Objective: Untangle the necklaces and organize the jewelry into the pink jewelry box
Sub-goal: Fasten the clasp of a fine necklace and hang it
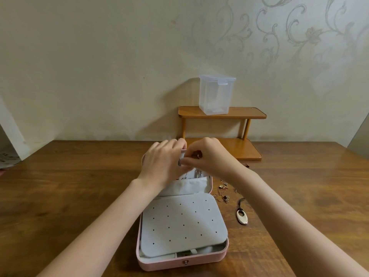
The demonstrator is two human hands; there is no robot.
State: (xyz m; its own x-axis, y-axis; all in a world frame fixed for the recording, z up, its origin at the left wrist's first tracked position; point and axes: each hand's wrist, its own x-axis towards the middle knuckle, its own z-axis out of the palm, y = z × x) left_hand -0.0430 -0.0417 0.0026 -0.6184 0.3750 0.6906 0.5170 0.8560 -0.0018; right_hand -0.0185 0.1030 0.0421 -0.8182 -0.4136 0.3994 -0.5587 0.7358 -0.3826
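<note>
With my left hand [162, 159] steadying the raised lid of the pink jewelry box [180, 262] on the tabletop [69, 186], my right hand [207, 154] is pinching a small ring-like piece [196, 155] for stowing, while tangled necklaces [222, 193] are waiting beside it.

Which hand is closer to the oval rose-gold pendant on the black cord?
Right. The right hand is up-left of the oval rose-gold pendant, over the pink jewelry box's lid; the left hand lies farther left.
</note>
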